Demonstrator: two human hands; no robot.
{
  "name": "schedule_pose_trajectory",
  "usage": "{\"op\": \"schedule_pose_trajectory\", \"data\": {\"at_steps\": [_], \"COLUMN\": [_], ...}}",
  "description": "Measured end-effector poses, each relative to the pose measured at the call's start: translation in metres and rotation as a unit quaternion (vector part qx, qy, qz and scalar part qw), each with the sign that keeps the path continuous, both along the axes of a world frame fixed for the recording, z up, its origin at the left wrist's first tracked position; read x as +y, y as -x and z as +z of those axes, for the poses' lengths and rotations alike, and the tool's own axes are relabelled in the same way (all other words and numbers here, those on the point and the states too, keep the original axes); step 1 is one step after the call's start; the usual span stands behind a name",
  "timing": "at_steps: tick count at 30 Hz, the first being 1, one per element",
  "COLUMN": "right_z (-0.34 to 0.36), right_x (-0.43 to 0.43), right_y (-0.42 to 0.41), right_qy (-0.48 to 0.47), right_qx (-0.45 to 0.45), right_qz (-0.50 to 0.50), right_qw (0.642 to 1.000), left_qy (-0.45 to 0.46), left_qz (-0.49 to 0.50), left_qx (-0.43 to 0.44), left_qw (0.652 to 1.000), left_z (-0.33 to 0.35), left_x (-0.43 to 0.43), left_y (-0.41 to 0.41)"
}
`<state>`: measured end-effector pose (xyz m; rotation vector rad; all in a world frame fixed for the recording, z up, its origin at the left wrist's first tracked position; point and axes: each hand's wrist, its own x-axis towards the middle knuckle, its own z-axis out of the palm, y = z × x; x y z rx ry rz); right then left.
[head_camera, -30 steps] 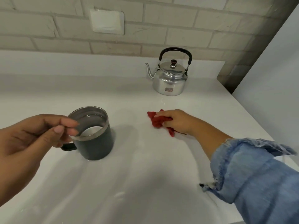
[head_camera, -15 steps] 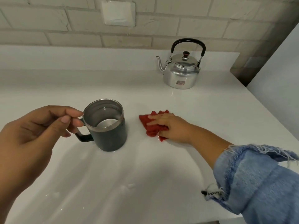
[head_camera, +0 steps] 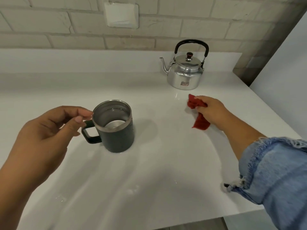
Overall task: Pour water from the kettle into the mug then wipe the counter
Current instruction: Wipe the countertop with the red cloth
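A dark mug (head_camera: 116, 133) with a steel rim stands upright on the white counter (head_camera: 149, 171), water visible inside. My left hand (head_camera: 48, 130) hovers at its left, fingertips near the rim and above the black handle, fingers loosely curled and holding nothing. A shiny metal kettle (head_camera: 184, 73) with a black handle stands at the back right, spout pointing left. My right hand (head_camera: 211, 110) grips a red cloth (head_camera: 198, 113) pressed on the counter just in front of the kettle.
A brick wall with a white plate (head_camera: 121, 14) runs behind the counter. A grey wall (head_camera: 282, 63) bounds the right side. Small water drops (head_camera: 61, 198) lie near the counter's front edge. A frayed denim sleeve (head_camera: 274, 176) covers my right forearm.
My right hand has slid the red cloth to the right and farther back, toward the kettle. My left hand stays beside the mug's handle.
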<state>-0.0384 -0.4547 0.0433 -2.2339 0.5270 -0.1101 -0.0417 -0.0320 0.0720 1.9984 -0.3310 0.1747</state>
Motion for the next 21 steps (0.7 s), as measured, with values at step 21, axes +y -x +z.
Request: {"op": "schedule_pose_trajectory", "data": {"at_steps": [21], "right_z": [-0.02], "right_x": [0.036], "right_y": [-0.084], "right_qy": [0.161], "right_qx": [0.13], "right_qz": [0.147], "right_qw": [0.967], "left_qy": [-0.036], "left_qz": [0.031], "left_qx": [0.19], "left_qw": [0.981], "left_z": [-0.021], "left_x": [-0.009], "left_y": [-0.009]}}
